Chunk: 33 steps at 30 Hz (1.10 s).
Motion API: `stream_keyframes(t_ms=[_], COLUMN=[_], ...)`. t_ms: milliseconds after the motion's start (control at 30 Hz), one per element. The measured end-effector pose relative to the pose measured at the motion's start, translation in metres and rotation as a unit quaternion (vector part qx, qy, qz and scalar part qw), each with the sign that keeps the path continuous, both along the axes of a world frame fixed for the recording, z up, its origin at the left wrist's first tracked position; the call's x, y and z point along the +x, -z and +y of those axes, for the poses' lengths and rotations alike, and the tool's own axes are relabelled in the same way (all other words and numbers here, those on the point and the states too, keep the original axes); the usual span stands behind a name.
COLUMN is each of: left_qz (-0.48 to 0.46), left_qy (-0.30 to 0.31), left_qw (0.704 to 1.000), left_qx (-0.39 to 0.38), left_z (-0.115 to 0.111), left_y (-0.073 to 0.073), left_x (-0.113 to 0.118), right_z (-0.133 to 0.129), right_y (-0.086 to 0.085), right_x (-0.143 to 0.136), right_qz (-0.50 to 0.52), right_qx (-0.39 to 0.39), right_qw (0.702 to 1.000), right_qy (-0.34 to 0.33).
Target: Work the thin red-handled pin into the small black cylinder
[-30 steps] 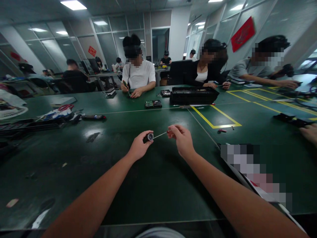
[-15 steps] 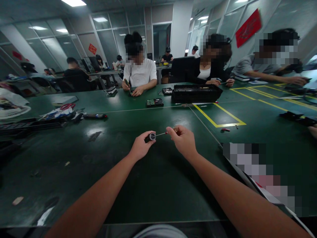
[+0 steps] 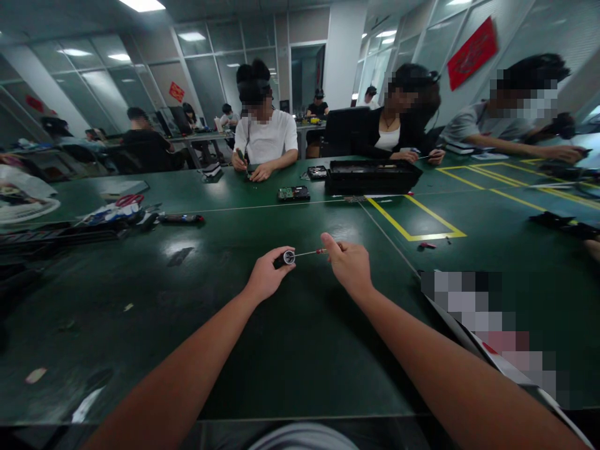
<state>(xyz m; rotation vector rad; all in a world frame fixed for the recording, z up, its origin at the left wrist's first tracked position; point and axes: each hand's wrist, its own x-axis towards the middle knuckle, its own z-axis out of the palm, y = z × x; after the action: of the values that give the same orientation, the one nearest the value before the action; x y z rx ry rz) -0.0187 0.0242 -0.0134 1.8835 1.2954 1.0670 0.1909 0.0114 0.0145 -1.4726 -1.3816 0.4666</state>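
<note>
My left hand [image 3: 269,273] is closed round a small black cylindrical part [image 3: 284,258] whose pale round end faces right and toward me. A screwdriver [image 3: 309,252] with a thin metal shaft and a reddish handle lies nearly level, its tip at or inside that round end. Its handle is in my right hand [image 3: 349,265], fingers curled under it and the thumb raised. Most of the handle is hidden by the fingers. Both hands are above the green table [image 3: 281,369].
Across the table a co-worker in a white shirt [image 3: 265,137] handles a tool. A long black housing [image 3: 372,177] and a circuit board [image 3: 294,193] lie there. Left are a dark pen-shaped tool [image 3: 182,219] and red scissors [image 3: 130,200]. Small red pieces [image 3: 427,245] lie right.
My right thumb has lifted off the screwdriver handle, and more of the reddish handle shows. The left hand and the black part stay in place.
</note>
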Motion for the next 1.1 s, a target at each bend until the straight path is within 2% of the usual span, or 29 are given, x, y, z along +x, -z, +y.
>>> stream_keyframes(t_ms=[167,433,767,1100], left_qz=[0.001,0.031,0.089,0.101], left_qy=[0.002,-0.015,-0.003,0.007], left_qw=[1.000,0.998,0.993,0.991], left_qx=[0.000,0.047,0.072,0.086], left_z=[0.000,-0.002,-0.001,0.005], left_y=[-0.001,0.000,-0.002,-0.001], left_x=[0.000,-0.003,-0.005,-0.013], right_z=[0.002,-0.005,-0.006,-0.009], right_y=[0.003,-0.003,-0.002,-0.008], right_x=[0.000,-0.003,-0.006,-0.009], right_qz=[0.020,-0.079,-0.089,-0.131], right_qx=[-0.030,0.048,0.065,0.038], right_qw=[0.999,0.996,0.993,0.987], right_qy=[-0.007,-0.006,-0.036,-0.086])
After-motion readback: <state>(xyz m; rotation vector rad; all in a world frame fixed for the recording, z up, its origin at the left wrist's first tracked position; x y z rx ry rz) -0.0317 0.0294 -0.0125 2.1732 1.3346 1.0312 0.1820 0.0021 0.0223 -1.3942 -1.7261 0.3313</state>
